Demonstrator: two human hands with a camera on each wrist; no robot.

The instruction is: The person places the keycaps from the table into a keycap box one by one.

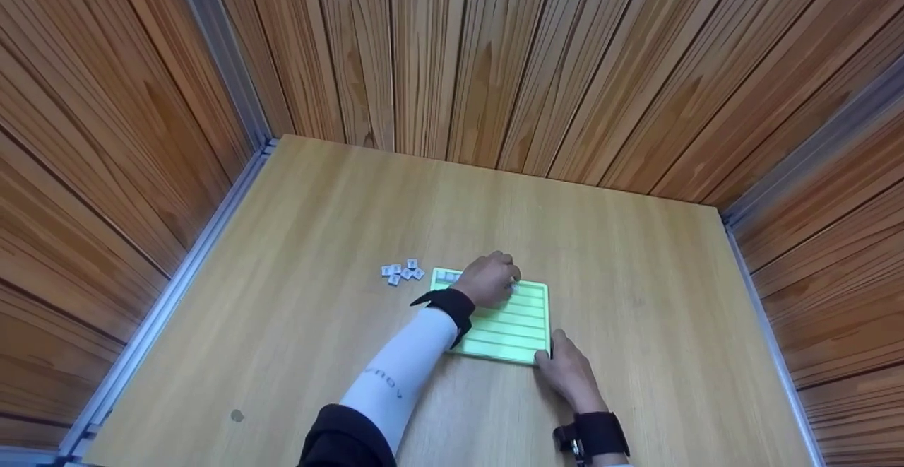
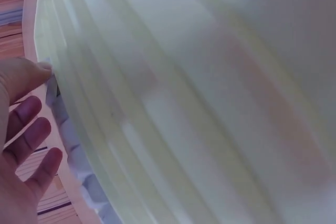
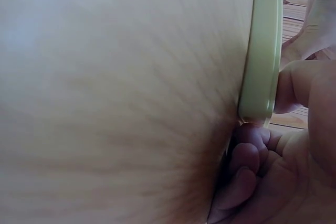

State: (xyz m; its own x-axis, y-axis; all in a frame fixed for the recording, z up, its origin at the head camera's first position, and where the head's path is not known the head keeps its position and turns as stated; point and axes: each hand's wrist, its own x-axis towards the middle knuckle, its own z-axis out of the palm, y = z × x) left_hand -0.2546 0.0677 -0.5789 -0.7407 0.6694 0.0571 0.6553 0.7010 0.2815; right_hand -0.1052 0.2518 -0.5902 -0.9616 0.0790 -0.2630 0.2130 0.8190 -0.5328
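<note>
Lying flat on the table (image 1: 296, 255), the green grooved board (image 1: 512, 326) is pinched at its near corner by the right hand (image 1: 565, 371); stiff, light, it is best held by edges. A small tile (image 2: 52, 95) is pinched by the left hand (image 1: 487, 278).

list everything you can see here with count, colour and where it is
board: one, light green with grooved rows, flat on the table near its front middle
loose tiles: about six or seven, white-grey, in a small cluster on the table just left of the board's far corner
tiles on the board: a few, greyish, in the board's far row; exact count unclear
table: one, light wood, walled by brown wood panels with grey metal edging
dark spot: one, small, on the table's near left
left hand: one, white sleeve and black wrist strap, over the board's far row
right hand: one, black wrist strap, gripping the board's near right corner
</note>
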